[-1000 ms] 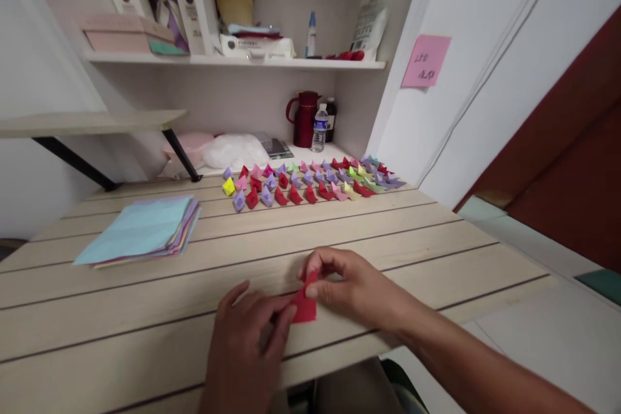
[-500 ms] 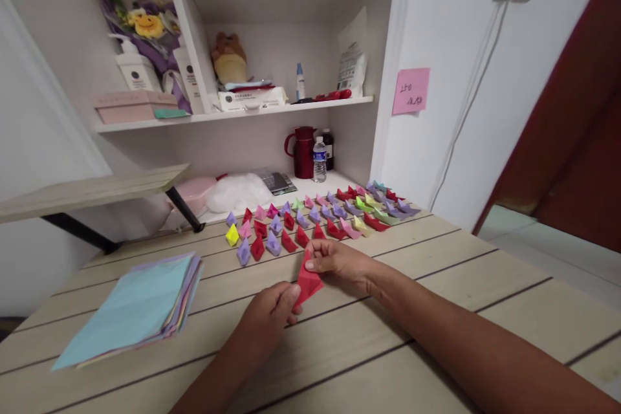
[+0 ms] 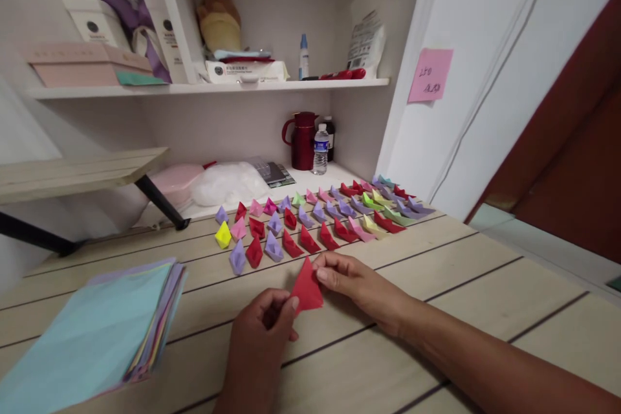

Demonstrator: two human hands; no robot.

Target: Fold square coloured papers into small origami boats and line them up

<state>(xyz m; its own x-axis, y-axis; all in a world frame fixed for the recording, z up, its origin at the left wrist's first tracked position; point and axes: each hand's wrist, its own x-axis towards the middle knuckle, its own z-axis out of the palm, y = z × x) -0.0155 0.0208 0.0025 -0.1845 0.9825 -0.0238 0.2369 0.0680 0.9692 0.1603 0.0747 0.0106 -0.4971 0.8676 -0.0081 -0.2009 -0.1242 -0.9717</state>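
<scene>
A piece of red folded paper (image 3: 307, 288), roughly triangular with its point upward, is held just above the wooden tabletop (image 3: 349, 349). My left hand (image 3: 266, 323) pinches its lower left corner between thumb and fingers. At its right edge, my right hand (image 3: 339, 275) has thumb and forefinger closed on the paper near the top. Beyond my hands stand rows of small folded paper boats (image 3: 330, 237) in red, purple, pink, yellow and green. The nearest row lies a short way behind the red paper.
A stack of coloured paper sheets (image 3: 92, 330), light blue on top, lies at the left. Behind it stands a small raised shelf (image 3: 82, 168) on black legs. A dark red jug (image 3: 303, 142) and a water bottle (image 3: 321, 150) stand at the back under the white shelf (image 3: 208, 88).
The red paper has turned to show a flatter triangular face. My right hand has shifted from its top to its right edge. The camera view has moved closer and tilted.
</scene>
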